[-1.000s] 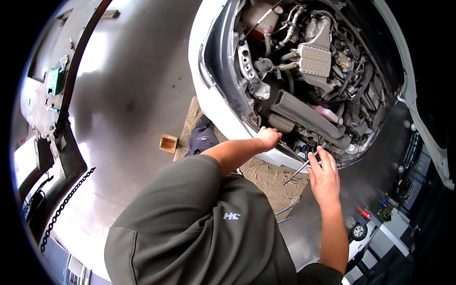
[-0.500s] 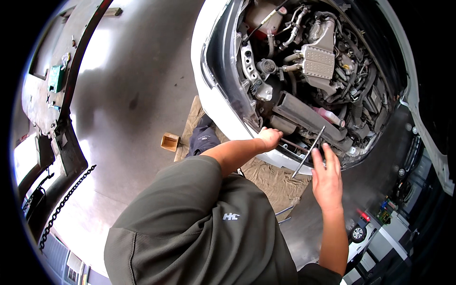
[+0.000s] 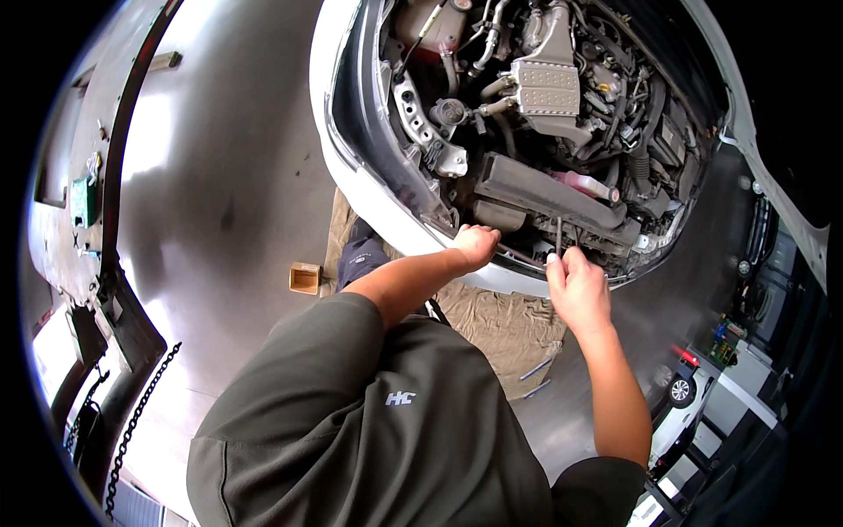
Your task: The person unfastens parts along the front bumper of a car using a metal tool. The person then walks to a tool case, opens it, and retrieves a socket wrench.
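Observation:
A white car's front end point(image 3: 338, 167) stands in front of me with its engine bay point(image 3: 544, 88) exposed. At the bay's front edge, my left hand point(image 3: 476, 247) is closed round the shaft of what looks like a metal T-handle wrench point(image 3: 558, 235). The shaft runs to the right, low along the front edge, and its far end under my left hand is hidden. My right hand point(image 3: 581, 288) has its fingers curled at the crossbar, the thumb against the bar. A long black plastic duct point(image 3: 544, 195) lies just beyond both hands.
A brown cloth point(image 3: 500, 329) covers the floor below the bumper, with thin metal rods point(image 3: 536, 369) at its right edge. Left of it sits a small open cardboard box point(image 3: 305, 278). A dark metal frame with a hanging chain point(image 3: 145, 408) stands far left; the raised hood point(image 3: 746, 132) is at right.
My right hand has gone from spread fingers beside the crossbar to curled on it. The crossbar has turned from slanted to nearly upright in the picture. My left hand keeps its hold.

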Motion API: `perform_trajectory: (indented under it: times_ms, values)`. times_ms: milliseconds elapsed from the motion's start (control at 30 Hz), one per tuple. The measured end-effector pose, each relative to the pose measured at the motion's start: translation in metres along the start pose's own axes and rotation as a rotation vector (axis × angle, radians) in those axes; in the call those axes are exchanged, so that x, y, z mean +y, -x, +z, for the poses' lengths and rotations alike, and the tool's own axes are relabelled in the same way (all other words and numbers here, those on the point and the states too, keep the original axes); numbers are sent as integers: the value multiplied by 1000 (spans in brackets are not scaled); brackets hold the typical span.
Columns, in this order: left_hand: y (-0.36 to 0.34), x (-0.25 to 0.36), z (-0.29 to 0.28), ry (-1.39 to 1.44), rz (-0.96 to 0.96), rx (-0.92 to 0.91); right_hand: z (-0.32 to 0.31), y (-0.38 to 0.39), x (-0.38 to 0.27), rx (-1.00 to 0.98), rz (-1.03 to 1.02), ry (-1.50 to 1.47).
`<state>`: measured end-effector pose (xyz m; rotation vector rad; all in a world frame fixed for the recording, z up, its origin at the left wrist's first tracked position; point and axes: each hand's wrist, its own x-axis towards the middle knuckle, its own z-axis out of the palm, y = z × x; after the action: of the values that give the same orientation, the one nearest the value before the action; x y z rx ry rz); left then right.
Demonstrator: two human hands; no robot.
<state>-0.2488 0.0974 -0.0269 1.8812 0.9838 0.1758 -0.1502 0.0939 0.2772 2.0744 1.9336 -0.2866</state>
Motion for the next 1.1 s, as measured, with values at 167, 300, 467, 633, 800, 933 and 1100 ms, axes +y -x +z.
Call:
perform_trajectory:
  times_ms: [167,300,467,633,800,933,1100]
  values:
    - [2,-6,1,10,35,-16,-12,11,5,105,-227,-184]
    - [5,-6,1,-1,53,-14,-38,11,10,104,-604,17]
    - [0,-8,-1,-13,42,-38,-35,3,18,118,-714,137]
    - [2,-4,-3,-1,31,-38,-16,5,19,46,-570,59]
    - [3,-3,-1,49,6,-17,2,4,-5,-187,191,-382]
    - [-2,-4,-2,-15,20,-64,-12,10,2,-83,-31,-244]
    - [1,-5,-5,-10,20,-56,-24,7,7,190,-657,102]
